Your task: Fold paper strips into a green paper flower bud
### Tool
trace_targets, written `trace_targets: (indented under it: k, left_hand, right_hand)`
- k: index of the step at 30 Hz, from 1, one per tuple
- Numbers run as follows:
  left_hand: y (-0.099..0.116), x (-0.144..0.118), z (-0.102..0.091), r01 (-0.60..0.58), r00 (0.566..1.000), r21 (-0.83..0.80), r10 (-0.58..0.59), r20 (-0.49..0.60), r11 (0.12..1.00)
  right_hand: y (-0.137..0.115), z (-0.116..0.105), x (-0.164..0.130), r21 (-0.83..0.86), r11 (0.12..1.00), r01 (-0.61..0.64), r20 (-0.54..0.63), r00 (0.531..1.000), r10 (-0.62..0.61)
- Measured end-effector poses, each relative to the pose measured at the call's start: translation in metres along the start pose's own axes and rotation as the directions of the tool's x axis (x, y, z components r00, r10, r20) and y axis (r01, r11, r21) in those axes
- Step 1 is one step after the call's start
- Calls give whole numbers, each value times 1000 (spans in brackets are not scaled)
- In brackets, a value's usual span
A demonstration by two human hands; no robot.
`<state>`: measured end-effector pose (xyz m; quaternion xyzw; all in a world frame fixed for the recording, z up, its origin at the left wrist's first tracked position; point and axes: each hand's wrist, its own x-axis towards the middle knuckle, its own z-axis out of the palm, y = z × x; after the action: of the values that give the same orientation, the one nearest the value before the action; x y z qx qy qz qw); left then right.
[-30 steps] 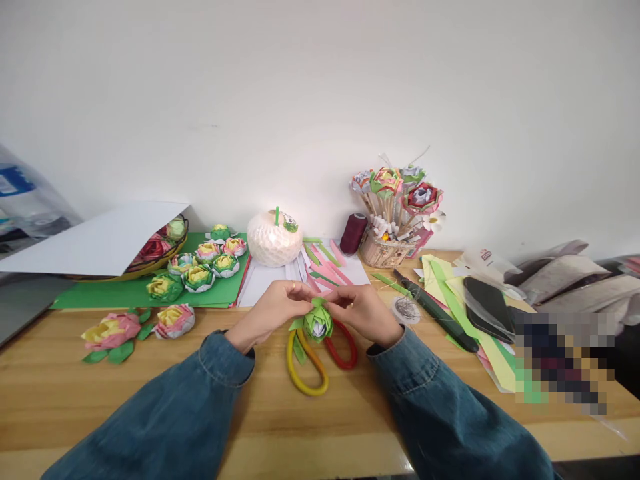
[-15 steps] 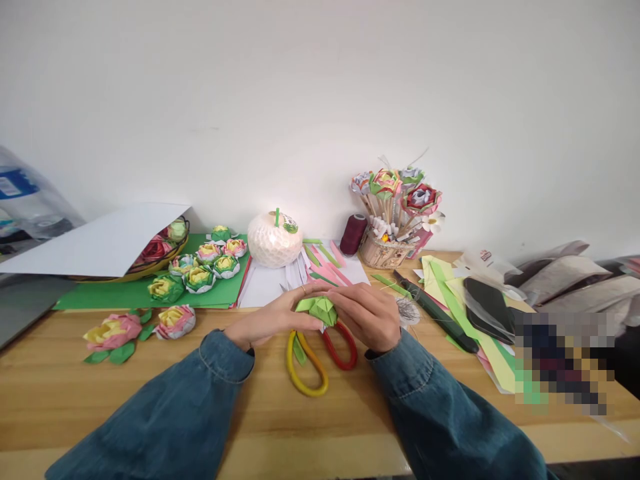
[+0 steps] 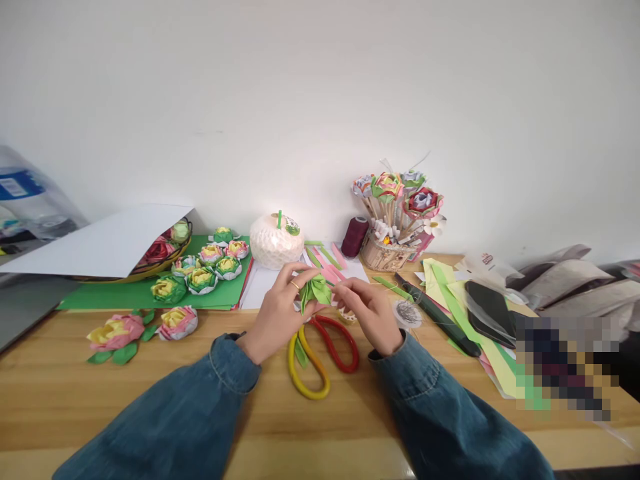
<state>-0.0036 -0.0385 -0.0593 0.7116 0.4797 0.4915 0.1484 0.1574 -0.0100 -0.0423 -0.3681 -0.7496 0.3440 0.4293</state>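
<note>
A light green folded paper flower (image 3: 314, 291) is pinched in my left hand (image 3: 277, 308), fingers closed around its left side. My right hand (image 3: 371, 310) closes its thumb and fingertips on the flower's right edge. Directly below both hands lie scissors (image 3: 327, 393) with one yellow and one red handle; their blades are hidden under the hands. A small green paper leaf (image 3: 301, 353) shows inside the yellow handle loop. Beyond the fingers, pink paper strips (image 3: 331, 272) rest on white paper.
Finished paper flowers (image 3: 201, 279) sit on green sheets at left, and two more (image 3: 177, 323) on the wood. At the back stand a foam-netted fruit (image 3: 276, 243), a thread spool (image 3: 355, 237) and a flower basket (image 3: 385, 253). A dark green cutter (image 3: 440, 317) and phone (image 3: 487, 310) lie right.
The green paper flower has been raised and tipped, now showing its folds from the side. Both hands have shifted up slightly, and the right fingers have drawn back to its edge.
</note>
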Motion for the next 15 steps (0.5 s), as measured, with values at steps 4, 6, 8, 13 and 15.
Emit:
trace_targets:
  k: [4, 6, 8, 13, 15]
  left_hand:
    - [-2, -1, 0, -34, 999, 73, 36, -29, 997]
    - [-1, -1, 0, 4, 1000, 30, -3, -26, 1000]
    - [-1, -1, 1, 63, 998, -45, -64, -19, 997]
    - [2, -2, 5, 157, 986, -197, -165, -28, 968]
    - [1, -3, 6, 152, 985, -230, -167, -47, 961]
  right_hand:
    - [-1, 3, 2, 316, 901, -296, 270, 939, 214]
    - [0, 4, 2, 383, 861, -335, 272, 932, 241]
    - [2, 5, 1, 423, 834, -356, 272, 927, 257]
    - [5, 6, 1, 439, 814, -381, 274, 919, 282]
    - [6, 7, 2, 432, 820, -376, 264, 922, 284]
